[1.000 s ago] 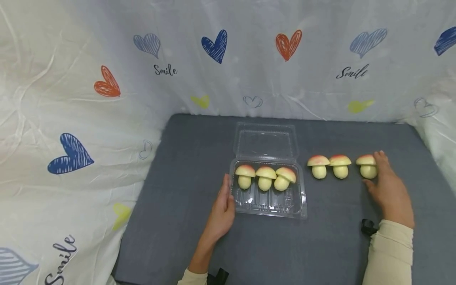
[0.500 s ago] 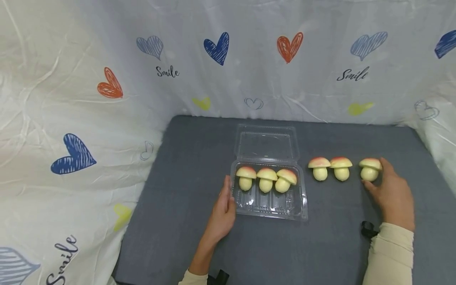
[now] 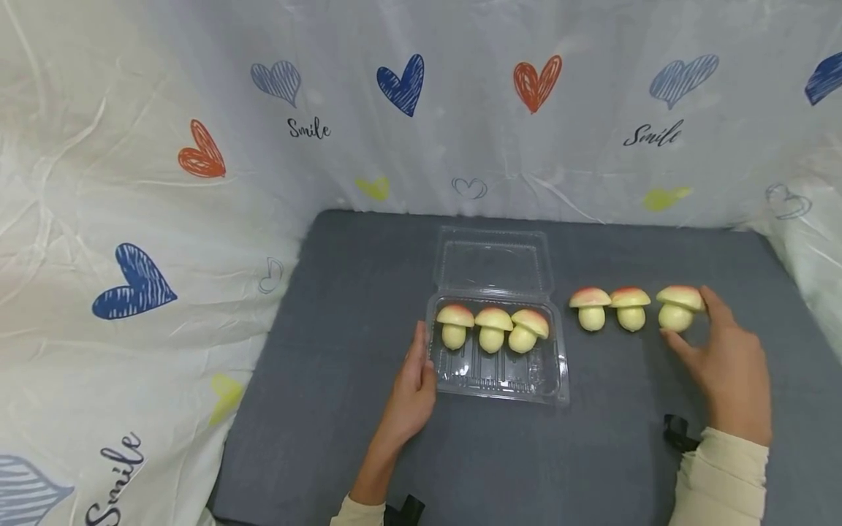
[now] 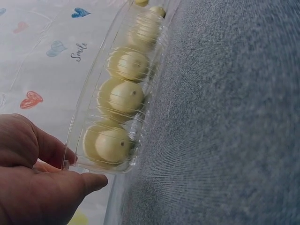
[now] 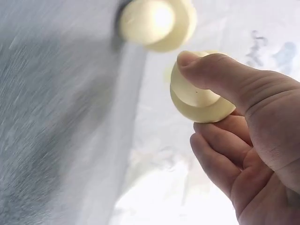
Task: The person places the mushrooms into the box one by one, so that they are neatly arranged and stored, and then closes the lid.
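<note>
In the head view, over at the right of the frame, the person's right hand (image 3: 738, 372) pinches a mushroom-shaped piece (image 3: 676, 317); a second ago its fingers merely stood alongside. The piece looks tipped now and a touch larger, so I'd judge it is coming up off the grey table (image 3: 329, 438). Two loose pieces (image 3: 630, 308) lie just to its left, unmoved, and three packed pieces (image 3: 492, 330) sit in the upper part of the clear container (image 3: 493, 395) mid-frame, its lid (image 3: 493, 263) open above them. The left hand (image 3: 409, 398) stays at the container's left side. In the left wrist view, at lower left, its thumb and fingers lightly nip the rim. In the right wrist view, the pinched piece sits right of centre, thumb across its stem; another blurs at the top, apart from it. For the work, that probably leaves two outside still untouched.
</note>
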{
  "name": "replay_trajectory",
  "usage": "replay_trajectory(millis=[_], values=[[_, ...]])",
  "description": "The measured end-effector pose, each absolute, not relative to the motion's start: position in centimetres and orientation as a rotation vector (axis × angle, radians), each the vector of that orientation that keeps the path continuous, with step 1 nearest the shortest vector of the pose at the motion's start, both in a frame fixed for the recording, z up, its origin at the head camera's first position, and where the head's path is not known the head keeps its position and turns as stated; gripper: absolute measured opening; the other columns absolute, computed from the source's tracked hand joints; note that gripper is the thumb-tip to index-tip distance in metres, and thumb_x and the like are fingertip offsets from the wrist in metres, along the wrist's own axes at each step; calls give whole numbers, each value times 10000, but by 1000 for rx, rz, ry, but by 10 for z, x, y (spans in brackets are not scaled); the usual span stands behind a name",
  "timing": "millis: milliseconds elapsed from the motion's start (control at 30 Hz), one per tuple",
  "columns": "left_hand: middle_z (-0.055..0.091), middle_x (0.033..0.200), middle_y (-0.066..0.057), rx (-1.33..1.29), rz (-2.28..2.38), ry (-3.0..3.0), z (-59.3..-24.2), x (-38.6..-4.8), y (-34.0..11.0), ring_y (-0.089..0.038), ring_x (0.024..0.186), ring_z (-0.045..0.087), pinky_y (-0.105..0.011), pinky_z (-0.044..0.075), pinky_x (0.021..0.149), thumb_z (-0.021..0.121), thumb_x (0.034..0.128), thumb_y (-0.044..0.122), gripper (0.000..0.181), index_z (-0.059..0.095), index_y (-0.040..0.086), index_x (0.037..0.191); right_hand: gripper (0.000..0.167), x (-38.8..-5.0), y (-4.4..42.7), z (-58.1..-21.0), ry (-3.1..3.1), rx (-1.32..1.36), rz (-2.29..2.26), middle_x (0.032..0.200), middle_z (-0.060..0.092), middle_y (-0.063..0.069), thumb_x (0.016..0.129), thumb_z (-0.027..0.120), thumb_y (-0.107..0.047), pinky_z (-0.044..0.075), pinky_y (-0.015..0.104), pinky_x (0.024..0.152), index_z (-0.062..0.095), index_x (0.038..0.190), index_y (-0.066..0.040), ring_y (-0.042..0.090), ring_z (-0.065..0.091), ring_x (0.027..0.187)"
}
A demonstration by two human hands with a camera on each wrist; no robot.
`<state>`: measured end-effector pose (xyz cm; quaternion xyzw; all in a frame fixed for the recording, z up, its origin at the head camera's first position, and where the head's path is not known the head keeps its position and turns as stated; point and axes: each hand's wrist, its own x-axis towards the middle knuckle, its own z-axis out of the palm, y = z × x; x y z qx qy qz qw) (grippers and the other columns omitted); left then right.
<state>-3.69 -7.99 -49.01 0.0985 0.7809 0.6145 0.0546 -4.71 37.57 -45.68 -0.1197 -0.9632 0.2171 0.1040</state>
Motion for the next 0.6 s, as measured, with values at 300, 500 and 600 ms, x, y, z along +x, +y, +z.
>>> replay_trajectory(millis=[300, 500, 600], values=[[182, 1758, -118, 286, 1870, 2381, -491, -35, -82, -266, 1609, 196, -509, 207, 1262, 395, 1086, -75, 706, 65, 48, 1698, 932, -35, 330, -432, -2756, -252, 672, 1290, 578, 451, 886, 861, -141, 448, 686, 648, 341, 1657, -80, 584, 607, 725], [179, 1760, -101, 290, 1855, 2385, -491, -36, -81, -248, 1608, 199, -474, 210, 1265, 397, 1095, -57, 696, 64, 40, 1697, 952, -32, 303, -428, -2640, -118, 708, 1327, 604, 409, 830, 906, -86, 461, 687, 610, 402, 1637, -109, 575, 624, 694], [168, 1762, -106, 300, 1859, 2377, -491, -36, -80, -249, 1609, 194, -462, 206, 1266, 392, 1095, -58, 695, 61, 40, 1697, 974, -31, 288, -428, -2597, -54, 740, 1317, 633, 379, 806, 924, -65, 474, 642, 576, 418, 1635, -135, 543, 630, 653]])
